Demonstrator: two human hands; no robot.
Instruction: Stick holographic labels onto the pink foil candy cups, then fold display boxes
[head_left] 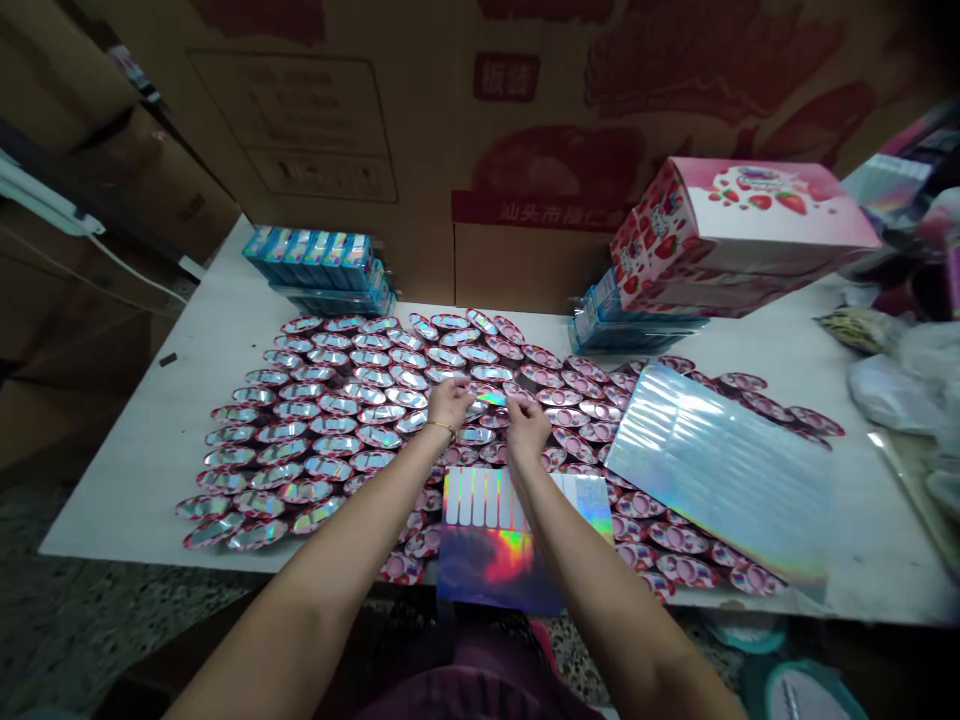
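My left hand (450, 405), with a bracelet at the wrist, and my right hand (528, 425) pinch the two ends of a small shiny holographic sticker strip (491, 397). The strip is stretched level over one of the oval pink-and-red pieces in the middle of the table. Many such oval pieces (337, 425) lie in close rows. Those on the left bear silvery strips, while several on the right show bare pink centres. Under my right forearm lies a holographic sticker sheet (487, 560), with peeled strip-shaped gaps along its upper part.
A stack of silvery sheets (720, 470) covers pieces on the right. Blue packs (322, 270) stand at the back left. At the back right, a strawberry-print box (750, 235) sits on more blue packs (607, 315). A large cardboard carton (420, 150) walls the table's (112, 440) far side.
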